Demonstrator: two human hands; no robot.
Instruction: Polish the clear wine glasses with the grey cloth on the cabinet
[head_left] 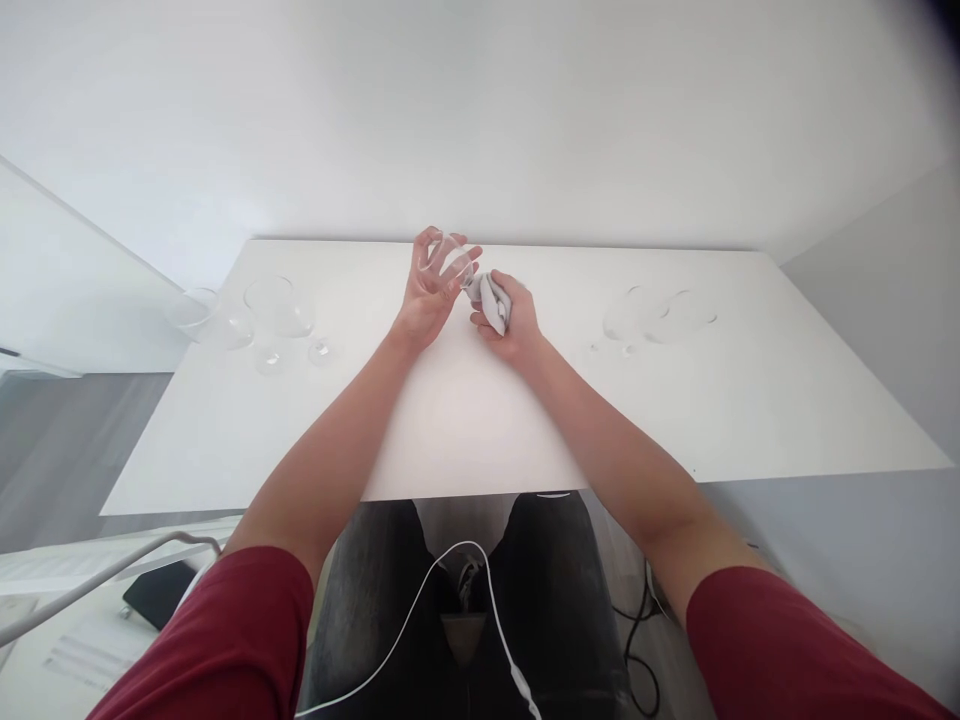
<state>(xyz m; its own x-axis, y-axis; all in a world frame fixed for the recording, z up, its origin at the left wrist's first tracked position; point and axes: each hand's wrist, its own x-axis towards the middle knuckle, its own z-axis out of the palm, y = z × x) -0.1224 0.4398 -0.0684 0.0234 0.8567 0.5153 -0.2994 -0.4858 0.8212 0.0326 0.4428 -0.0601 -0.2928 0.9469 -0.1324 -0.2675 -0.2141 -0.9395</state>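
A clear wine glass (452, 262) is tilted over the far middle of the table, its bowl cradled in my left hand (430, 290). The fingers of that hand curve around the bowl, and its rim points up and to the left. My right hand (514, 318) is closed around a bunched light grey cloth (495, 300). The cloth presses against the lower end of the glass, so the stem and foot are largely hidden by cloth and fingers.
Two clear stemmed glasses (279, 306) stand on the left of the white table (465, 430). More clear glasses (624, 313) are on the right, faint against the white. A white cable (431, 585) crosses my lap. Dark cables (637, 640) lie below on the right.
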